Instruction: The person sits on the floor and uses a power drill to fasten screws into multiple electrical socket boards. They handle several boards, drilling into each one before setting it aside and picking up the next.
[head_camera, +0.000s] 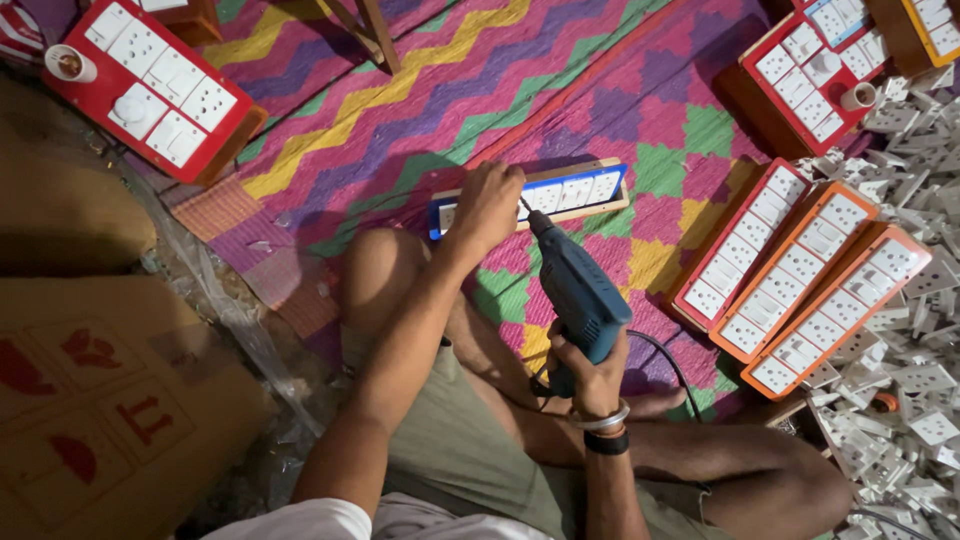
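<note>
head view, looking down at a seated person's lap. woven mat (560, 70), with zigzag and stepped patterns in purple, pink, green and yellow, covers the floor under everything. cardboard box (110, 400), brown with red printed symbols, lies at lower left beside crumpled clear plastic. heap of loose white sockets (910, 330) fills the right edge. three long switchboards (800, 280), one red-edged and two orange-edged, lie side by side at a slant between the heap and the person's knee, each faced with a row of white socket plates. red switchboard (160, 85) with a small bulb holder at its corner sits at upper left; another red switchboard (810, 70) sits at upper right. blue switchboard (575, 190), a long wooden box with a blue face and white socket plates, lies on the mat just beyond the person's bent knees. drill (580, 295), blue-grey with a black cord trailing from its base, points up and to the left, its bit tip meeting the blue switchboard's face. left hand (487, 208) is pressed down on the left part of the blue switchboard, fingers curled over its top, just beside the bit. right hand (590, 375), wearing wristbands, has its grip closed around the drill's handle.
</note>
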